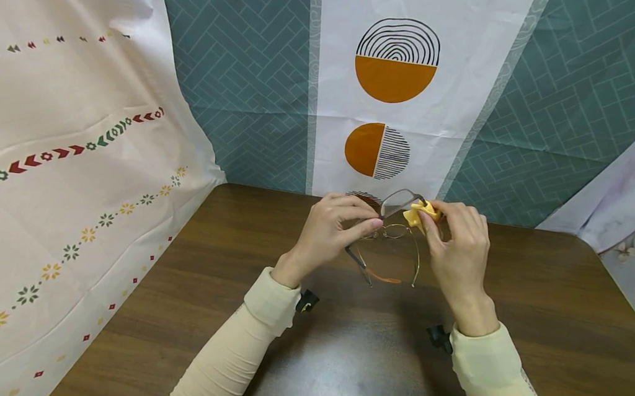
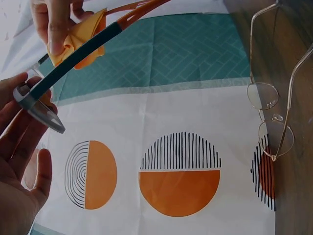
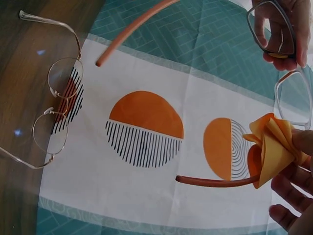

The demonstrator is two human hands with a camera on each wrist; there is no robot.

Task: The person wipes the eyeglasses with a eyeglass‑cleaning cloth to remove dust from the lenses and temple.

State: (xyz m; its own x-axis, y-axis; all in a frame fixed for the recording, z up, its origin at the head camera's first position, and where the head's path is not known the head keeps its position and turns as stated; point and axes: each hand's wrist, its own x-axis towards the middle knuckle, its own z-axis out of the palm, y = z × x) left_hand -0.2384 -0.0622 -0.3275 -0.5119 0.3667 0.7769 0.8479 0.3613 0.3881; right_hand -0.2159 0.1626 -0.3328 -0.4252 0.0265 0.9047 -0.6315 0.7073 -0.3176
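Note:
My left hand (image 1: 331,223) pinches a pair of dark-framed eyeglasses (image 2: 73,62) at one end of the front, by a lens rim. The glasses are held up above the table, their temples ending in orange-brown tips. A folded yellow cloth (image 1: 422,214) is between the thumb and fingers of my right hand (image 1: 461,250). In the right wrist view the cloth (image 3: 275,152) wraps round the other temple, close to its hinge, and the brown tip (image 3: 215,182) sticks out of it. Below and behind lies a second pair, thin gold wire-rimmed glasses (image 3: 50,128), with temples unfolded.
The brown wooden table (image 1: 185,312) runs under both forearms. A teal and white patterned cloth (image 1: 237,80) with orange half circles hangs behind its far edge. Cream cloth (image 1: 73,172) with small coloured motifs drapes along the left side.

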